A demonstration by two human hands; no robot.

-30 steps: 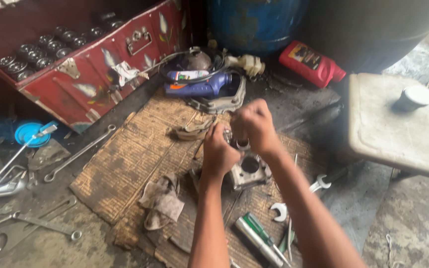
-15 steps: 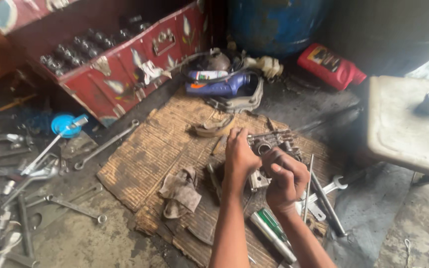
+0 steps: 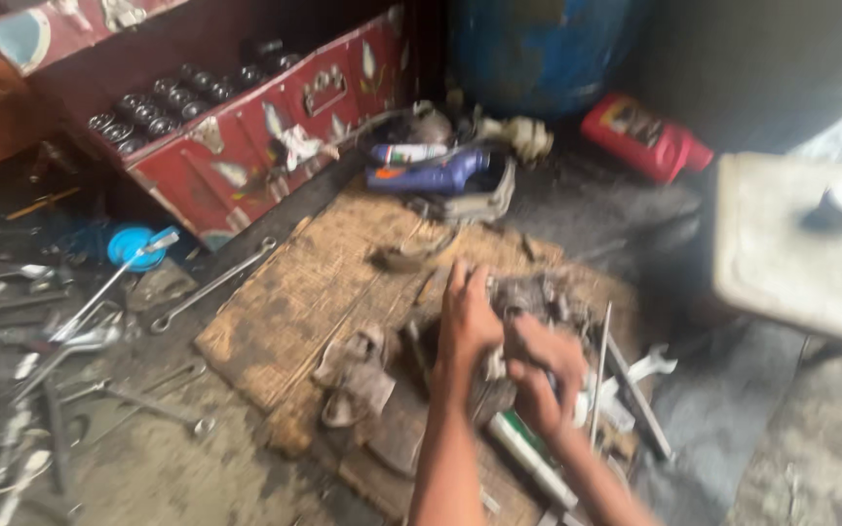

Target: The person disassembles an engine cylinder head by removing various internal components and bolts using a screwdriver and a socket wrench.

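Note:
A grey metal engine part (image 3: pixel 538 297) rests on a worn woven mat (image 3: pixel 294 292) on the floor. My left hand (image 3: pixel 467 321) lies on the part's left side, fingers pointing away from me. Just right of it, my right hand (image 3: pixel 546 375) is curled against the part's near side. The picture is blurred, so what the right fingers grip is unclear. A crumpled dirty rag (image 3: pixel 355 375) lies to the left of my left hand. A green-handled tool (image 3: pixel 528 458) lies below my hands.
A red toolbox (image 3: pixel 246 127) with sockets stands open at the back left. Spanners (image 3: pixel 211 285) and loose tools litter the floor on the left. A blue can (image 3: pixel 436 175), a red bottle (image 3: pixel 647 136), a blue drum (image 3: pixel 538 49) and a pale stool (image 3: pixel 801 244) ring the mat.
My right hand has dropped from the far side of the part to its near side. The view has swung right and is blurred.

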